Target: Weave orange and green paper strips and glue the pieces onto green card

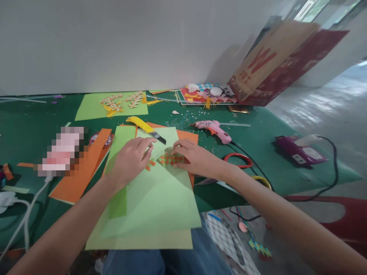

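Observation:
My left hand point(130, 160) rests on the light green paper sheets point(155, 202), its fingers curled and pinching at small orange strips beside a woven orange-and-green paper piece point(171, 159). My right hand point(196, 157) holds that woven piece from the right, fingers pressed onto it. A yellow utility knife point(145, 128) lies just beyond both hands on the green paper. Orange paper point(187, 136) shows underneath the green sheets.
A pink glue gun point(215, 130) with a black cable lies to the right, with red-handled scissors point(237, 160) nearer. Orange sheets point(83, 168) lie left. Farther back are a green sheet with small woven pieces point(114, 103), craft scraps point(206, 94) and a leaning cardboard box point(272, 61). A purple power strip point(298, 151) sits far right.

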Tool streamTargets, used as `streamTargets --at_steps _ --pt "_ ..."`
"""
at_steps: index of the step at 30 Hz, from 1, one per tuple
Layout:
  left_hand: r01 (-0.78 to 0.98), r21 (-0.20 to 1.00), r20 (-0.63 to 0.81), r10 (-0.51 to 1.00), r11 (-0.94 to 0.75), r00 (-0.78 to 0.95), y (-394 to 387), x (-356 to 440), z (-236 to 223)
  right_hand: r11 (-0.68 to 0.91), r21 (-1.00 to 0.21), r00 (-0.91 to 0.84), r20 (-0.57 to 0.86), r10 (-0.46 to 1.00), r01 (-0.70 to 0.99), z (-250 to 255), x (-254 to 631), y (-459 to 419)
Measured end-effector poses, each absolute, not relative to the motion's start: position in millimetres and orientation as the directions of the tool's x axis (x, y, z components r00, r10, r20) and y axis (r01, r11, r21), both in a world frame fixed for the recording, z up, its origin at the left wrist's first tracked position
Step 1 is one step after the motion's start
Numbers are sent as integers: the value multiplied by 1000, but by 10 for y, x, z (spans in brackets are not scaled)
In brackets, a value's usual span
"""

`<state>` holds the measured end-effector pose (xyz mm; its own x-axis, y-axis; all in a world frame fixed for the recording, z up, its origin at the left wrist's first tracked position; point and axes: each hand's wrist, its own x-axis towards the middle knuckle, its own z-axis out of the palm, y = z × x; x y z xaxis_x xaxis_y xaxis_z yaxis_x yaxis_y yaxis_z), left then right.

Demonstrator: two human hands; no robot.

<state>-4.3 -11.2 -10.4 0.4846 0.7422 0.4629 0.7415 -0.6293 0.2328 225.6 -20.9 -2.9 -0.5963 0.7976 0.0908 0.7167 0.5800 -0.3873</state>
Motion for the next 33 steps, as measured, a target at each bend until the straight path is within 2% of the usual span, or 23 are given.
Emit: streamTargets --at_steps 4,7,11,14,17,23,26,30,33 --pt "760 278 455 777 -588 435 -118 -49 -72 362 -663 -498 -19 867 655 30 2223 -94" --pt "744 389 414 824 -544 386 -124 -33 29 138 -828 -457 -154 876 544 74 2160 -22" --pt "654 630 193 900 -419 391 -144 -17 226 -62 -911 -465 -265 844 408 160 2040 29" --pt "583 757 3 894 -295 449 -172 -12 335 -116 -923 -474 -293 830 367 228 1962 36" --pt "567 796 -66 901 -213 430 -188 -22 368 -104 -924 -473 -283 835 368 253 1914 31" --pt "531 818 39 943 -220 330 -170 -98 286 -66 -925 -482 -255 838 375 136 1900 32" --pt "514 828 86 957 -224 279 -155 -136 237 -5 -900 -464 -229 856 436 98 1884 25" --pt "400 900 136 983 -175 123 -118 -176 182 228 -752 -438 -89 894 618 57 1821 -28" --pt "294 944 144 989 -147 35 -81 -204 147 474 -527 -503 100 859 705 -20 1734 -118"
